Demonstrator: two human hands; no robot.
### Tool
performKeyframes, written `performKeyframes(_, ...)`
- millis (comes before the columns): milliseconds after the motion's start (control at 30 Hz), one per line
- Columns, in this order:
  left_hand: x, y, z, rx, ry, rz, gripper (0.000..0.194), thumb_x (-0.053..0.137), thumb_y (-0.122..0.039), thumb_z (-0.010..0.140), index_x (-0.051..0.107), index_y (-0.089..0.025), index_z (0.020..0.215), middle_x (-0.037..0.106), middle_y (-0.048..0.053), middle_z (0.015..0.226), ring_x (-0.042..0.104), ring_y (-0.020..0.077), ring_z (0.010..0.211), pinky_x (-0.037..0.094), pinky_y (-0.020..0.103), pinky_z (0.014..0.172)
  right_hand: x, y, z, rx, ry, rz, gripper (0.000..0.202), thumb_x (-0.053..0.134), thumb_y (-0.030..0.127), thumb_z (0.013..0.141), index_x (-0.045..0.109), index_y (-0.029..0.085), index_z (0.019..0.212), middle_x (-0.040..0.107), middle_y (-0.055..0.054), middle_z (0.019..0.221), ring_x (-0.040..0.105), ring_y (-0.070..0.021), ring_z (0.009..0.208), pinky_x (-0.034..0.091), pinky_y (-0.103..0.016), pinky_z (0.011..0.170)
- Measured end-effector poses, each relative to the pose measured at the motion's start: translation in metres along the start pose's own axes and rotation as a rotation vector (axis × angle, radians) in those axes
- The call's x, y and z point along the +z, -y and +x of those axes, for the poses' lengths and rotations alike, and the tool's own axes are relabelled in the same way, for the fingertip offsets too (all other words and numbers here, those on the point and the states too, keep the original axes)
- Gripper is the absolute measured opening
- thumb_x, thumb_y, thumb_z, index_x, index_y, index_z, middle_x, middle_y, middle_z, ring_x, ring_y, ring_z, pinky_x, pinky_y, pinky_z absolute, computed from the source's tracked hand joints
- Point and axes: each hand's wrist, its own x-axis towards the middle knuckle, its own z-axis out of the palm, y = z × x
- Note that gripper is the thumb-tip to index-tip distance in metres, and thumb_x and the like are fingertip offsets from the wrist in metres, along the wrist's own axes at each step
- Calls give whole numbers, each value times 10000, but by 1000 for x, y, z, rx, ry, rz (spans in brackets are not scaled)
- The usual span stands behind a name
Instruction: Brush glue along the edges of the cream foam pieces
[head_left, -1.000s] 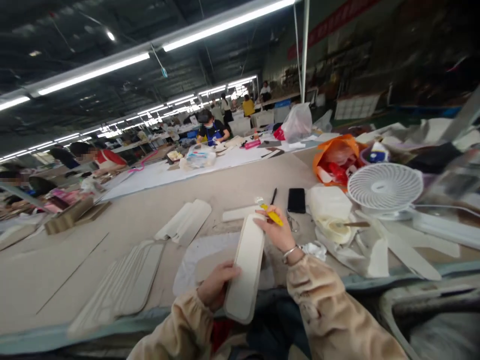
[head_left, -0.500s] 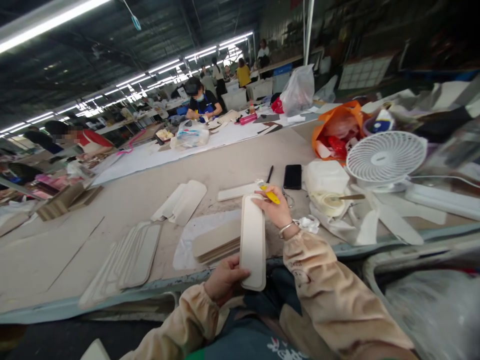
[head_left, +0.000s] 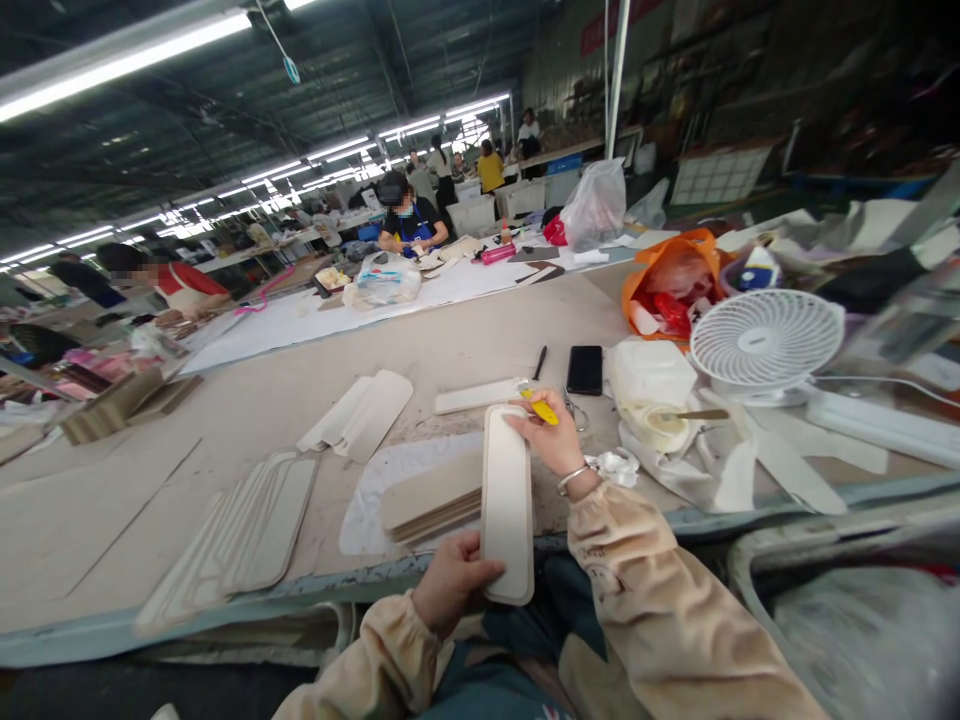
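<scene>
Left hand [head_left: 450, 588] grips the long cream rounded panel [head_left: 507, 500] at its near end, right hand [head_left: 551, 440] pinches a yellow-handled tool [head_left: 541, 408] at its far end; a slip could gouge the panel.

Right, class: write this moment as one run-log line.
left hand: holds near end of pale strip | right hand: yellow tool at far end | stack of strips beneath, on table
</scene>
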Motion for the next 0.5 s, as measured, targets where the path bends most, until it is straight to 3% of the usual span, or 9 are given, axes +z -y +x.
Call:
performKeyframes(300, -3, 4, 3, -7, 1, -14, 509, 901, -265, 546, 720, -84, 986, 767, 131, 855, 726, 247, 744, 569, 322, 706, -2, -3, -1, -30, -34, -55, 416, 822, 286, 640, 489, 256, 888, 637, 47, 807, 597, -125, 660, 486, -255, 619)
performKeyframes(500, 0, 0, -1, -34, -45, 21, 525, 907, -265, 531, 717, -90, 988, 770, 112, 859, 723, 240, 766, 567, 330, 745, -3, -2, -1, -51, -53, -68, 441, 833, 288, 605, 491, 247, 880, 605, 36, 823, 588, -140, 728, 491, -275, 680)
